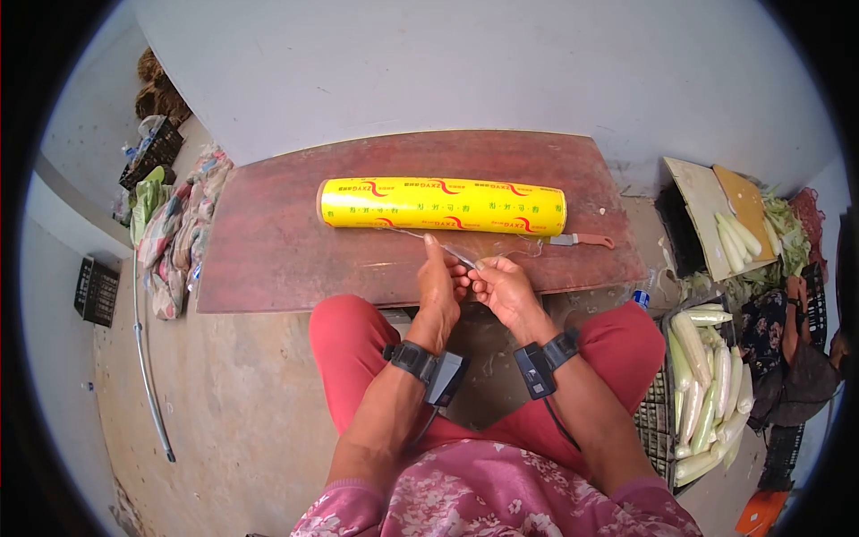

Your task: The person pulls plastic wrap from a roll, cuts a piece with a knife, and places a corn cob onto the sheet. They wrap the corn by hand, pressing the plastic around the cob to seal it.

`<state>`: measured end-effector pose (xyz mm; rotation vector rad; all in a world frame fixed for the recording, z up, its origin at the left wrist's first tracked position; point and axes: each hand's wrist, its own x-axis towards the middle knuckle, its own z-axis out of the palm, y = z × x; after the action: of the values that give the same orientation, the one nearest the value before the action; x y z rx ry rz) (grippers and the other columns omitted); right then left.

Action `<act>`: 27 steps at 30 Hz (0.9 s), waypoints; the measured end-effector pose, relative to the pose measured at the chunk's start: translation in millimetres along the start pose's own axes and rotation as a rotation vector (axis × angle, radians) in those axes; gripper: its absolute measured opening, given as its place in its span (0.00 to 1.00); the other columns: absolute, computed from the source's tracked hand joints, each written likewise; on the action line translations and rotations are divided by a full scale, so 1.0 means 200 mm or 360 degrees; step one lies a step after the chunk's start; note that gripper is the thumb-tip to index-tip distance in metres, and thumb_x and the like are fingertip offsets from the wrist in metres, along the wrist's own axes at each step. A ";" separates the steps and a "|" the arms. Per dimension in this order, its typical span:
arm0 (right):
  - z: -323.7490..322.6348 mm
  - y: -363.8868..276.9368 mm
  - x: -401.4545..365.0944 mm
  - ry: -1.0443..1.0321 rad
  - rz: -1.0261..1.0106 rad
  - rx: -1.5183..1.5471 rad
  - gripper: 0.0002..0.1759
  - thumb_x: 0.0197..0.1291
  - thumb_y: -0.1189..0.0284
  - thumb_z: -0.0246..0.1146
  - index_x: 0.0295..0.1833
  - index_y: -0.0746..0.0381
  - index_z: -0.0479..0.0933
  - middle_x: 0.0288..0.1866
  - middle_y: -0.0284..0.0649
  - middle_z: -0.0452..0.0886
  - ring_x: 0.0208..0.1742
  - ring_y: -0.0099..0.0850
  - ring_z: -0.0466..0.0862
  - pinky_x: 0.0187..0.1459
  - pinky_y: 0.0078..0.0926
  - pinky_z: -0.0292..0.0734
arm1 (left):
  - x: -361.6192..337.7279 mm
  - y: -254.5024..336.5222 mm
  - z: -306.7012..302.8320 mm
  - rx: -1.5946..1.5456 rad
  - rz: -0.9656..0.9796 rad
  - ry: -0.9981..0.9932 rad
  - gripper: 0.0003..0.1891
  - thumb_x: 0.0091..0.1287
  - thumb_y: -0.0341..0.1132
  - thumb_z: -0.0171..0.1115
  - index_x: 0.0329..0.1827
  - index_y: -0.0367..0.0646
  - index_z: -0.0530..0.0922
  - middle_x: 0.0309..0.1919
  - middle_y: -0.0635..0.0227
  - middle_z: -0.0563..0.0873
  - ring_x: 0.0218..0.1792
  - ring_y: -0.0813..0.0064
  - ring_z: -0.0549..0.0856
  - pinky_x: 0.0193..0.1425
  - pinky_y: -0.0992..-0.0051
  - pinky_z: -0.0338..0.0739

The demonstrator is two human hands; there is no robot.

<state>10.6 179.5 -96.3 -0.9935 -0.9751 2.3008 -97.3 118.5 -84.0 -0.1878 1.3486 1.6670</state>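
A yellow roll of cling film with red and green print lies lengthwise on the reddish-brown table. In front of it, a thin twisted strand of film runs between my hands. My left hand has its fingers curled and its thumb stretched toward the roll, closed on the strand. My right hand pinches the strand's other end between thumb and fingertips. To the right of the roll is a knife with a pinkish-red handle; its blade tip is close to the roll.
At the right, a black crate holds several long pale vegetables, apparently wrapped. More pale vegetables lie on a board. A person is at the far right. Patterned cloth and a pole are at the left.
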 end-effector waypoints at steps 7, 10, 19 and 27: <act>0.01 0.00 -0.01 0.0022 -0.0037 -0.0117 0.03 0.64 0.75 0.58 0.42 0.61 0.71 0.33 0.37 0.80 0.28 0.21 0.77 0.29 0.18 0.70 | 0.03 0.01 0.00 0.0288 0.0055 -0.0109 0.14 0.68 0.44 0.56 0.30 0.43 0.72 0.22 0.70 0.78 0.18 0.81 0.75 0.20 0.81 0.66; 0.01 0.00 -0.01 0.0024 -0.0050 -0.0121 0.03 0.64 0.75 0.57 0.42 0.61 0.71 0.33 0.37 0.80 0.28 0.22 0.77 0.29 0.18 0.70 | 0.03 -0.02 -0.02 0.0171 0.0105 -0.0071 0.06 0.65 0.33 0.56 0.30 0.44 0.73 0.23 0.70 0.79 0.19 0.81 0.75 0.20 0.80 0.67; -0.01 0.01 0.00 0.0004 0.0026 0.0062 0.05 0.65 0.73 0.58 0.43 0.62 0.72 0.33 0.37 0.81 0.28 0.22 0.77 0.29 0.18 0.70 | 0.05 0.00 -0.06 -0.0052 -0.0064 -0.0226 0.03 0.66 0.30 0.52 0.34 0.43 0.73 0.24 0.72 0.78 0.20 0.82 0.74 0.20 0.84 0.66; -0.02 0.00 0.01 -0.0048 0.0085 0.0159 0.04 0.64 0.73 0.57 0.42 0.62 0.73 0.32 0.35 0.81 0.28 0.21 0.77 0.30 0.18 0.70 | 0.07 -0.01 -0.05 -0.0118 -0.0092 -0.0299 0.04 0.67 0.31 0.52 0.34 0.44 0.74 0.22 0.71 0.77 0.19 0.82 0.74 0.19 0.84 0.65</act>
<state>12.6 183.6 -99.8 -0.9570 -0.8456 2.3897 -107.7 118.7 -97.4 -0.1094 1.1321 1.6441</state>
